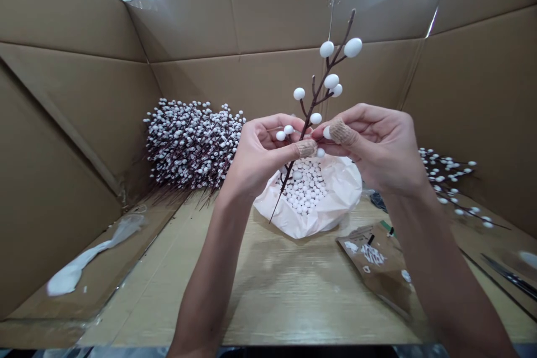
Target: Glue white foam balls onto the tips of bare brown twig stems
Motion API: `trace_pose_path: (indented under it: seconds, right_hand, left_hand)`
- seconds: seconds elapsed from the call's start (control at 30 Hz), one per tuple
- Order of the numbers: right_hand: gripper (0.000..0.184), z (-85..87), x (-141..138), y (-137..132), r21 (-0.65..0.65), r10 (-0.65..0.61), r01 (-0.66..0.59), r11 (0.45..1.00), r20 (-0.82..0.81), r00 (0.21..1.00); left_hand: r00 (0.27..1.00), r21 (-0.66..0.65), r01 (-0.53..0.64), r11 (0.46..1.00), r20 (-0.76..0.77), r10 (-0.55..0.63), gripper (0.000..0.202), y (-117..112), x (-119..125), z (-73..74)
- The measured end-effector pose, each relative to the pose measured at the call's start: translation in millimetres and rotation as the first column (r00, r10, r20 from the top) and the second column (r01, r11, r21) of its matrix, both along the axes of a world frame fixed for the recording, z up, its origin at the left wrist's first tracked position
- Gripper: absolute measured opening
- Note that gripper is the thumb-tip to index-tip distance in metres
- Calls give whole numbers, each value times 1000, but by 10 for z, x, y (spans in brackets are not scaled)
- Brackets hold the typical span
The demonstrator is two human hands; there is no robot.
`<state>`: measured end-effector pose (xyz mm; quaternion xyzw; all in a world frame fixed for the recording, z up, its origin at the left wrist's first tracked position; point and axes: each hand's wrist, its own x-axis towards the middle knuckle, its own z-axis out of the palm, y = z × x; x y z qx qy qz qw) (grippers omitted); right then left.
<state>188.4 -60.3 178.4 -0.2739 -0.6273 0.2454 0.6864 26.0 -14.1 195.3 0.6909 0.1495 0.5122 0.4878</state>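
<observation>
Berry stem [315,103]: thin brown twig with white foam balls on short side shoots, leaning up between both hands, bottom tip hanging over the bag.
Left hand [262,156]: thumb and curled fingers [279,123] pinching the stem low down, tan fabric tape [306,148] wrapped around the thumb.
Right hand [369,148]: thumb taped the same way, thumb and fingers [356,117] pinched in tight by the stem at a white ball [327,132], can't tell if they're on the stem itself.
Below hands: pale pink plastic bag [346,190] full of loose foam balls [305,187], sitting on a wood-look table [268,302].
Left side: big heap of white-berry branches [193,142] against a cardboard wall [277,17], plus a white plastic strip [92,254].
Right side: a few berry sprigs [448,179], a kraft paper packet [377,265] and dark rods [509,277].
</observation>
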Motion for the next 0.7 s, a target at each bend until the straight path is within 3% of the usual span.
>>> trace_pose_path:
  seconds: [0.7]
  right_hand:
    - [19,-55,-65,69,-13,-58,57,998,-36,998]
  left_hand:
    - [997,26,-73,997,22,72,24,6,39,-16]
